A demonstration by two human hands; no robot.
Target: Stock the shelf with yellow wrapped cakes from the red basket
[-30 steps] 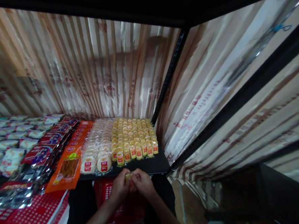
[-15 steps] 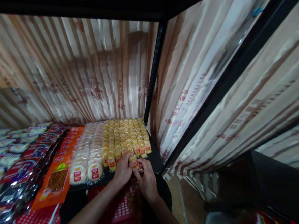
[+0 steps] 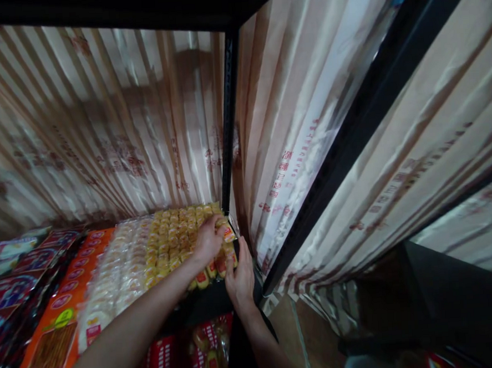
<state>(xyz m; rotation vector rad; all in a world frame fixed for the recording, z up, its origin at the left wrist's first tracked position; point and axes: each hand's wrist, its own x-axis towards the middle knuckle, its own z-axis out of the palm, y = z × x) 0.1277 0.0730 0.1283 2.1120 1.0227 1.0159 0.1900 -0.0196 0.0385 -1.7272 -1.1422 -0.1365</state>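
Observation:
Rows of small yellow wrapped snack cakes (image 3: pixel 178 232) with red labels stand on a dark shelf (image 3: pixel 207 303). My left hand (image 3: pixel 210 239) reaches over the right-hand rows, its fingers closed on one wrapped snack cake (image 3: pixel 229 232) near the back right corner. Beside the right edge of the rows is my right hand (image 3: pixel 240 279), fingers stretched upward and thumb apart, close to the end cakes. Whether its thumb touches a cake is hard to tell in the dim light.
Left of the cakes lie clear packs of round white biscuits (image 3: pixel 113 264), an orange snack bag (image 3: pixel 54 323) and dark red packets (image 3: pixel 14 287). A black shelf post (image 3: pixel 229 124) rises at the corner, before pleated printed sheeting (image 3: pixel 142 118). Below is a red bag (image 3: pixel 210 347).
The view has swung rightward. My left hand has moved from the front of the rows to their right side, further back. My right hand has straightened its fingers along the right edge.

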